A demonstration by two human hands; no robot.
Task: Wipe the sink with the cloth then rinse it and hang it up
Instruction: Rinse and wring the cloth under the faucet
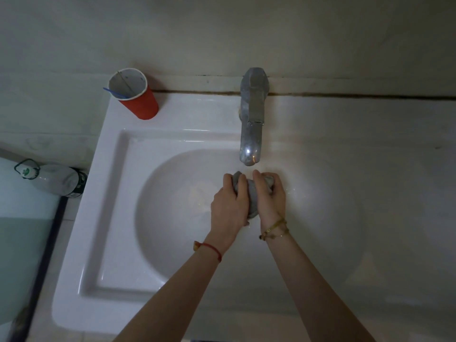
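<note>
A small grey cloth (251, 193) is bunched into a tight wad between your two hands, held over the middle of the round bowl of the white sink (103, 218), just in front of the spout. Your left hand (230, 206) wraps its fingers over the left side of the wad, and your right hand (270, 193) curls its fingers closed around the right side, so both hands grip the cloth together with the fabric showing between them. A red string bracelet (209, 249) circles your left wrist and a thin gold-coloured bracelet (274, 229) your right. The metal tap (251, 119) rises at the back edge of the sink, its spout reaching forward above your fingertips; whether water is running cannot be told. On the back left corner of the sink stands a red paper cup (138, 97) with a blue stick inside. Beyond the sink's left edge lies a white bottle (54, 178) with a green label.
</note>
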